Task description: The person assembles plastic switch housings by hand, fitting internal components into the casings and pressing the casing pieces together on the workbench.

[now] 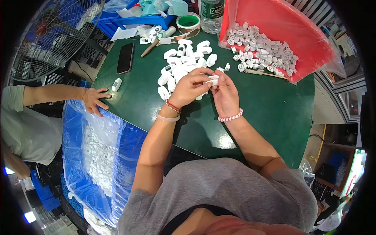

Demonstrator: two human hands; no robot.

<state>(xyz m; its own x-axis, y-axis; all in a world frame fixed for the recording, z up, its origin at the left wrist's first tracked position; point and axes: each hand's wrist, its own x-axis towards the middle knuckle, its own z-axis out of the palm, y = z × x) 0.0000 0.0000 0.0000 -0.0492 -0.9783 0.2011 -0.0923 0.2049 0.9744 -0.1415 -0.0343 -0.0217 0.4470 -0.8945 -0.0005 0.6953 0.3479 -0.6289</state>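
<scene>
Both my hands meet over the green table point(258, 113), closed around one white plastic housing point(213, 81). My left hand point(192, 87) pinches its left end, and my right hand point(226, 92) grips the right end with thumb and fingers. Part of the housing is hidden by my fingers. Just beyond and left of my hands lies a pile of white plastic housings point(178, 72), some with a grey window. A few small white square pieces point(227, 67) rest close to my right fingertips. Farther right, a red bin point(270, 19) lined with clear plastic holds many such small pieces.
Along the far side are a blue basket point(111, 24), a roll of green tape point(188, 21) and a water bottle point(212, 17). A phone point(125, 58) and a lone housing point(116, 84) lie left, near another person's hand point(95, 100). A plastic-lined blue crate point(72, 141) stands beside the table.
</scene>
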